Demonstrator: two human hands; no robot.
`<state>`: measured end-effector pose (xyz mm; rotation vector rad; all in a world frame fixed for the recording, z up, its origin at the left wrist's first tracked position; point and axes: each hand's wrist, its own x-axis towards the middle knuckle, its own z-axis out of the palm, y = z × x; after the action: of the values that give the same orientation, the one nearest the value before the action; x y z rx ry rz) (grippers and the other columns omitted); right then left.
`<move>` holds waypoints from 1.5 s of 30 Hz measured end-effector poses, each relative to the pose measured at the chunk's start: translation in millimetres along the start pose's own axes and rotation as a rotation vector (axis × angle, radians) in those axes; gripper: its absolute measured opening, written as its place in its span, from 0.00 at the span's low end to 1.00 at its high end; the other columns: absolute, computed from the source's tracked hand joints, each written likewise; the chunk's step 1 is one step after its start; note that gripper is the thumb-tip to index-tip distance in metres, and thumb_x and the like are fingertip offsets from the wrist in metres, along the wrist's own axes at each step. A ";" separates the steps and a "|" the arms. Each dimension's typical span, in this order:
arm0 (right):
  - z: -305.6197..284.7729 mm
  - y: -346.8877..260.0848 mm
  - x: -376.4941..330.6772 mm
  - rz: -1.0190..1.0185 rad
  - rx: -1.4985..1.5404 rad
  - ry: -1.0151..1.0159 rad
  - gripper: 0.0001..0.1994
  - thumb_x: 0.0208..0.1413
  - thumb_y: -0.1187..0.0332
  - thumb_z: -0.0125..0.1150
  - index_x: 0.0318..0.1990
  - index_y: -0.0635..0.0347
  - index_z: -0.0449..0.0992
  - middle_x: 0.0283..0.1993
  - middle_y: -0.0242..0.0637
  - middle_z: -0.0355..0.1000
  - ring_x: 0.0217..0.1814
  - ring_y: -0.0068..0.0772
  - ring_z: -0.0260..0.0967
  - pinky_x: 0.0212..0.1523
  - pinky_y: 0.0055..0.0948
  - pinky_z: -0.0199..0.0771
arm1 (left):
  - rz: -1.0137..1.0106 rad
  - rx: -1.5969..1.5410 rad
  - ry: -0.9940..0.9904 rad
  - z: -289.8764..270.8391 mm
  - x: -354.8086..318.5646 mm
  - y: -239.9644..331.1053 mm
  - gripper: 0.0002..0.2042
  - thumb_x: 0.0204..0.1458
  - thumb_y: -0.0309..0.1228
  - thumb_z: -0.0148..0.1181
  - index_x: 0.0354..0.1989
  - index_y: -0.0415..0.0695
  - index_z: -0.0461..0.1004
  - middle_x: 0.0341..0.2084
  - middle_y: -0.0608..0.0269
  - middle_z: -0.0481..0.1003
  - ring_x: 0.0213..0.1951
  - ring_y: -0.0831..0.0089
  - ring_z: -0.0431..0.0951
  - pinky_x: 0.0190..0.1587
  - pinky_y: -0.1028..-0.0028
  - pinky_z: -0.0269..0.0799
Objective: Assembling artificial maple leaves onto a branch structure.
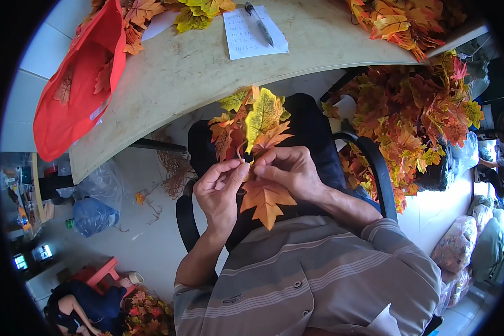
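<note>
Between my two hands, above my lap, is a bunch of artificial maple leaves (263,117) in yellow, orange and rust red. My left hand (218,187) is closed in a pinch on a thin stem at the bunch's base. Close beside it, my right hand (290,171) is closed too, its fingertips pinching the bunch near a small dark piece at the stems. An orange leaf (267,199) hangs down below the fingers, in front of my striped shirt. My fingertips partly cover where the stems meet.
Ahead is a table (179,73) with a pen (259,26) on a written paper (238,42), a red cloth bag (75,95) and more leaves (395,22). A large leaf heap (403,129) fills the right, beyond the chair's armrest (378,173). Another person (84,305) is at lower left.
</note>
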<state>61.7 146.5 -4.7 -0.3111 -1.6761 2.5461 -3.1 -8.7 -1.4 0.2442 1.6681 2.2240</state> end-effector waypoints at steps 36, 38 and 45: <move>-18.2 0.4 17.9 0.024 -0.110 -0.035 0.05 0.51 0.74 0.63 0.31 0.68 0.76 0.26 0.29 0.74 0.29 0.12 0.70 0.31 0.16 0.71 | -0.332 -0.276 -0.080 -4.5 3.4 -19.6 0.15 0.56 0.26 0.54 0.51 0.35 0.69 0.47 0.56 0.73 0.48 0.69 0.74 0.54 0.70 0.67; -21.6 3.0 21.0 -0.014 -0.144 -0.046 0.05 0.51 0.74 0.63 0.32 0.68 0.76 0.27 0.30 0.74 0.29 0.13 0.69 0.31 0.18 0.71 | -0.335 -0.283 -0.125 -5.8 6.3 -21.1 0.14 0.56 0.26 0.54 0.50 0.35 0.70 0.47 0.56 0.73 0.48 0.69 0.74 0.53 0.70 0.67; -21.8 8.6 33.6 -0.144 -0.149 -0.020 0.05 0.49 0.74 0.63 0.31 0.67 0.77 0.26 0.32 0.74 0.29 0.18 0.70 0.32 0.23 0.72 | -0.431 -0.415 -0.039 1.2 13.0 -20.9 0.11 0.55 0.23 0.55 0.47 0.37 0.72 0.43 0.57 0.74 0.44 0.70 0.74 0.52 0.72 0.67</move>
<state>33.9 168.6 -25.1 -0.1675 -1.8280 2.3359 -11.1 2.4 -21.9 -0.1621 1.0736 2.1406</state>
